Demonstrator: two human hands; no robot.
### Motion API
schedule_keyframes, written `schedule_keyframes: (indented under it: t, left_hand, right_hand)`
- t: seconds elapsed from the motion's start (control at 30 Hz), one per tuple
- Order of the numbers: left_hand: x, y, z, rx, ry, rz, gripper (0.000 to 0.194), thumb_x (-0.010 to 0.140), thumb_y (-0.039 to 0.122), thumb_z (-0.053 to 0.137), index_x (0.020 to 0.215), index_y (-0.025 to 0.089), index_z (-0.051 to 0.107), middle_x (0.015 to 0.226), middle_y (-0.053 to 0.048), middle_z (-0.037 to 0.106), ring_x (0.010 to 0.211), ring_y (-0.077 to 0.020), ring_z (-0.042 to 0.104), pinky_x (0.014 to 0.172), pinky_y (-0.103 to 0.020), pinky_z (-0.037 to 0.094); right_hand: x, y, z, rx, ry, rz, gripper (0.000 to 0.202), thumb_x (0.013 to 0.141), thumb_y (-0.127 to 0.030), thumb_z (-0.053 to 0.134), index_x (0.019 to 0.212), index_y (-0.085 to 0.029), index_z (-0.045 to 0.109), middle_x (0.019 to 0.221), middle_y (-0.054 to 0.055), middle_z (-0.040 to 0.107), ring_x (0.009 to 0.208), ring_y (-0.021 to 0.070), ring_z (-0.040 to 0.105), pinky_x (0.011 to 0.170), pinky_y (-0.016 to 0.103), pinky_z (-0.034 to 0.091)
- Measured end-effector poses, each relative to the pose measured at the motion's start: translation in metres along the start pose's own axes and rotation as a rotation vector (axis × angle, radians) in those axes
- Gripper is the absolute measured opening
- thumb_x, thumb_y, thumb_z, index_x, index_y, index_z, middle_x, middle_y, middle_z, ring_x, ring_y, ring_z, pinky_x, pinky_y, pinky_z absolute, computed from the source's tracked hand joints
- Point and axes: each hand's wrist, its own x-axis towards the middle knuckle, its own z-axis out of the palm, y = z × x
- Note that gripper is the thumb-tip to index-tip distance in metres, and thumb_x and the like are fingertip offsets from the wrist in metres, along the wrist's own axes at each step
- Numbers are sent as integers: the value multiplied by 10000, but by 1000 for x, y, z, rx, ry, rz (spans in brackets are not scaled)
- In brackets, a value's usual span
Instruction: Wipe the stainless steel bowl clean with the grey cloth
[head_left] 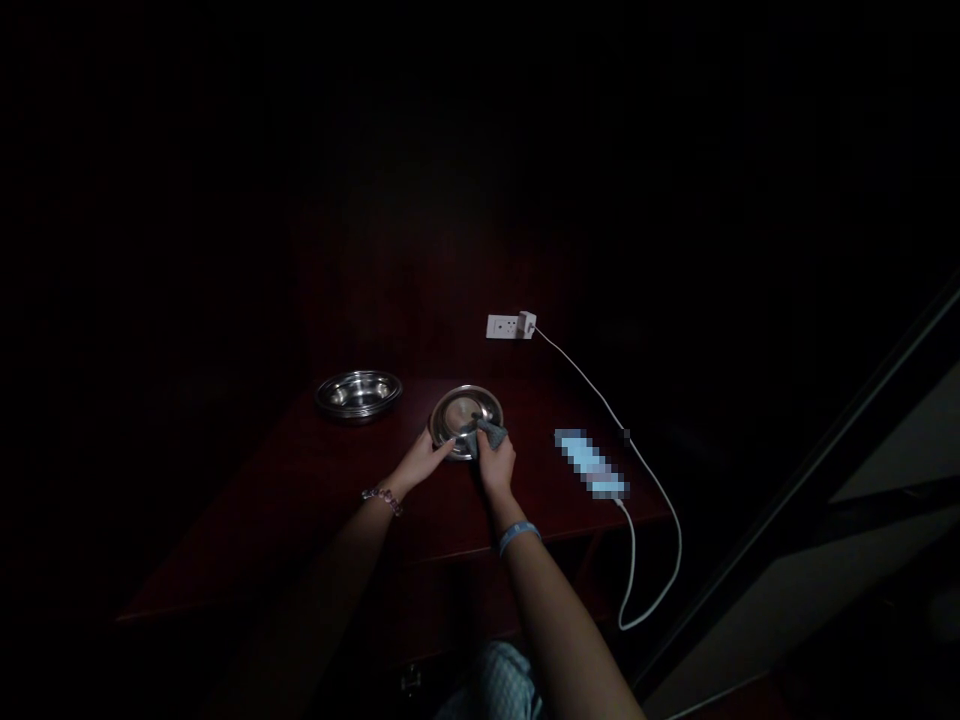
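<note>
A round, shiny metal bowl (459,408) is tilted towards me above the dark red table (300,480). My left hand (424,462) grips its lower left rim, with the thumb over the edge. In my right hand (496,465) is a grey cloth (491,432), pinched and pressed against the inside of the bowl at its lower right. Several similar metal bowls (360,395) are stacked at the table's back left, apart from my hands.
A phone (591,465) with a blurred screen lies on the right of the table. Its white cable (679,530) loops past the table edge up to a charger (526,323) in the wall socket (501,327). The surroundings are very dark.
</note>
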Motion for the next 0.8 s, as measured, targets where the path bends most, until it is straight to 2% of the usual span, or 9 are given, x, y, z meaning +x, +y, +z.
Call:
schedule_keyframes:
  t: [0.27, 0.43, 0.53, 0.7, 0.8]
  left_hand:
    - [6, 2, -3, -43, 100, -86, 428, 798, 213, 543, 1219, 141, 576, 1226, -108, 677, 1160, -238, 615, 1066, -425, 427]
    - [6, 7, -14, 84, 195, -91, 357, 863, 303, 493, 1151, 156, 644, 1105, -103, 719, 1070, -253, 651, 995, -426, 473]
    - [5, 8, -16, 130, 229, -83, 360, 872, 347, 510, 1163, 184, 645, 1109, -91, 721, 1086, -247, 649, 990, -404, 475]
    - [5, 7, -10, 69, 155, -31, 435, 876, 399, 534, 1245, 177, 594, 1241, -102, 679, 1163, -234, 623, 1042, -380, 449]
    - [4, 2, -9, 85, 103, -29, 488, 828, 393, 607, 1258, 166, 577, 1221, -111, 688, 1135, -241, 642, 1030, -386, 465]
  right_hand:
    - [-1, -3, 1, -17, -10, 13, 281, 776, -365, 618, 961, -172, 706, 987, 97, 753, 921, 235, 703, 804, 304, 516]
    - [-3, -7, 1, 2, -58, -27, 284, 771, -362, 624, 958, -164, 705, 973, 93, 754, 893, 228, 704, 791, 297, 519]
    - [-3, -7, 0, 16, -66, -39, 293, 775, -364, 618, 970, -162, 702, 997, 96, 752, 914, 228, 700, 810, 299, 516]
    - [-1, -3, 0, 0, -27, -10, 289, 779, -356, 612, 975, -164, 704, 1000, 101, 749, 923, 234, 697, 812, 301, 513]
    - [1, -1, 1, 7, -3, 18, 263, 776, -349, 614, 959, -185, 709, 989, 86, 752, 921, 233, 696, 807, 301, 515]
